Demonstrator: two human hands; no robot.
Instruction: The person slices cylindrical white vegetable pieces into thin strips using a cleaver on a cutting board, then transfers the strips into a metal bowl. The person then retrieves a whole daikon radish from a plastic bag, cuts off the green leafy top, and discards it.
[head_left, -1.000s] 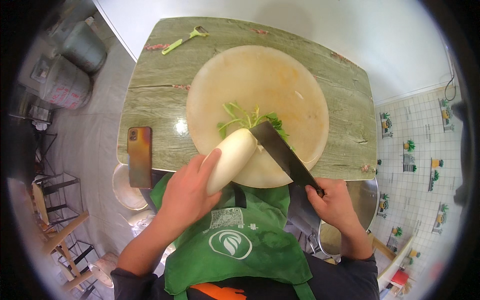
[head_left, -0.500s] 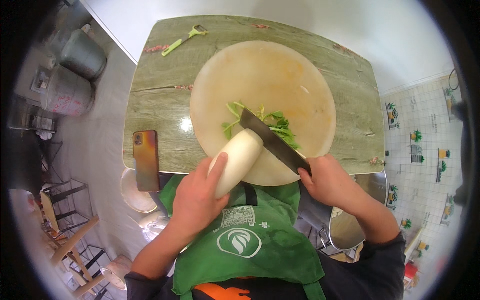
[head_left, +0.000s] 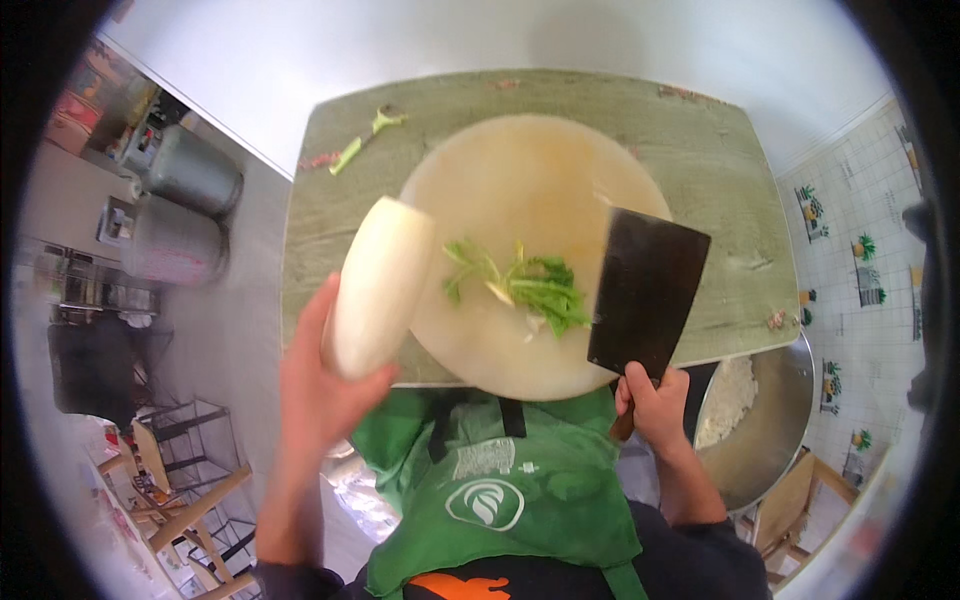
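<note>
A thick peeled white radish (head_left: 385, 290) is gripped in my left hand (head_left: 322, 390), tilted over the left edge of the round cutting board (head_left: 530, 160). My right hand (head_left: 657, 402) is closed around the handle of a cleaver (head_left: 650, 290). Its broad dark blade faces up over the board's right side. Between the two, cut-off green leaves and stalks (head_left: 540, 288) lie on the board, apart from both hands. The left hand and radish are slightly blurred.
A green-handled peeler (head_left: 345, 157) lies at the far left of the wood-patterned table (head_left: 720, 200). Below the table's right front corner stands a large metal pot (head_left: 775, 430) with pale pieces inside. Grey cylindrical containers (head_left: 195, 170) stand on the floor to the left.
The radish has moved left and up, away from the leaves, which stay on the board. The cleaver has swung right and upright, its flat side showing. The phone is out of sight.
</note>
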